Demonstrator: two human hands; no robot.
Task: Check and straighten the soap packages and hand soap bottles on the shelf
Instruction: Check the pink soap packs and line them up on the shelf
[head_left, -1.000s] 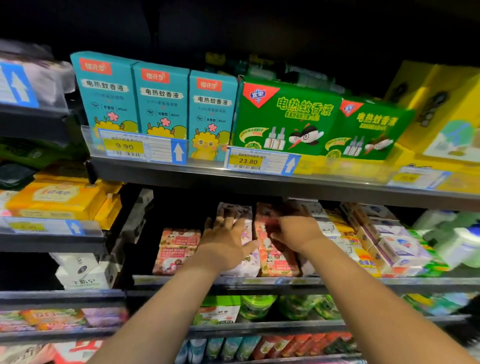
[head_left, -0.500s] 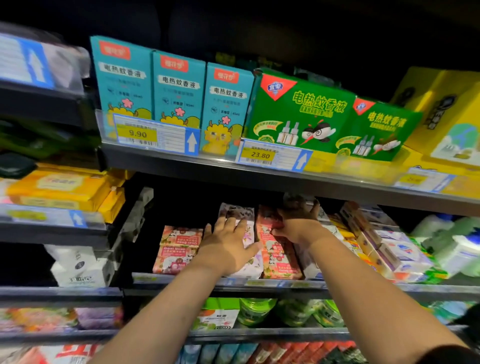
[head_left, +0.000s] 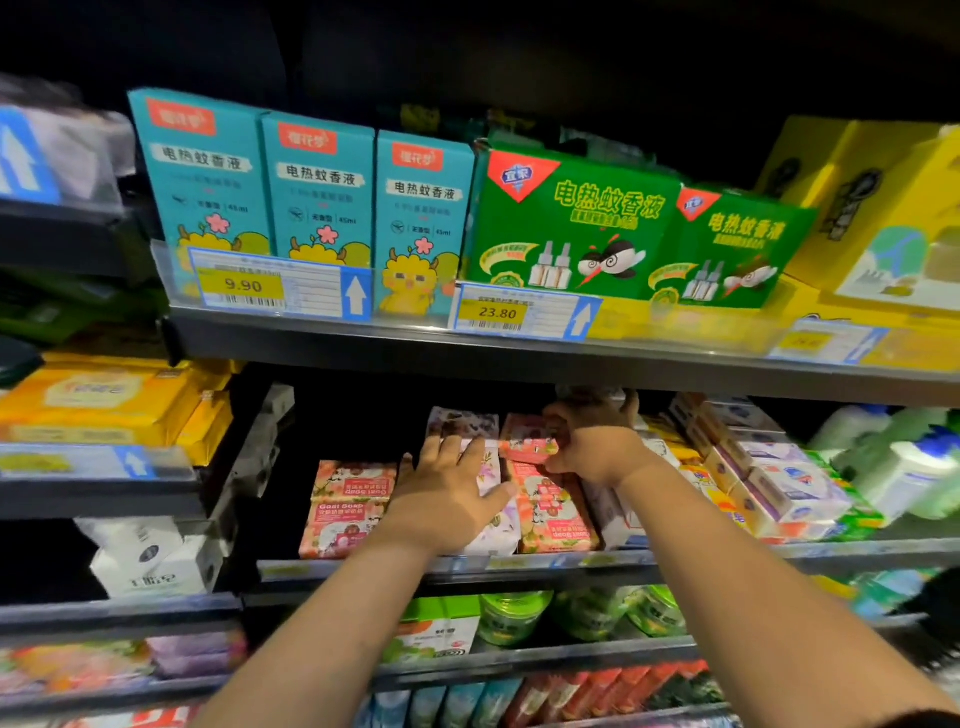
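The right hand (head_left: 592, 444), merely reaching a second ago, is now pinching a pink soap pack (head_left: 525, 448) and lifting it off its stack (head_left: 550, 512) on the shelf (head_left: 727, 552) — the left hand (head_left: 447, 496), fingers flat, is pressing the pale pack (head_left: 497, 530) beside it — so straightening is proceeding.

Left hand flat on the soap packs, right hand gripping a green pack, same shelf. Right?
No: head view shows the right hand gripping a pink pack, not green. Left hand does lie flat on the soap packs, same shelf.
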